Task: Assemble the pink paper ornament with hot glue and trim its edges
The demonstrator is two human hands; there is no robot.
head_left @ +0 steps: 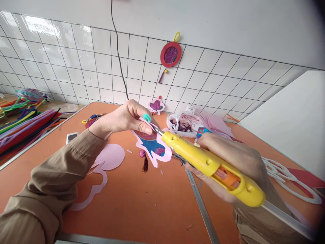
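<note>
My left hand pinches a pink-edged paper ornament with a blue and purple picture on it. A green loop stands up at its top, beside my thumb. Below it hang a pink bead and a dark tassel. My right hand is wrapped round a yellow hot glue gun, its metal nozzle up against the ornament's upper edge near my left thumb. A glue stick sticks out of the gun's back end. Part of the ornament is hidden behind the nozzle and my fingers.
Pink paper cutouts lie left on the orange table. A plastic bag and pink sheets lie at the back. White cutout rings are at right, colourful pipe cleaners at left. A round red ornament hangs on the wall.
</note>
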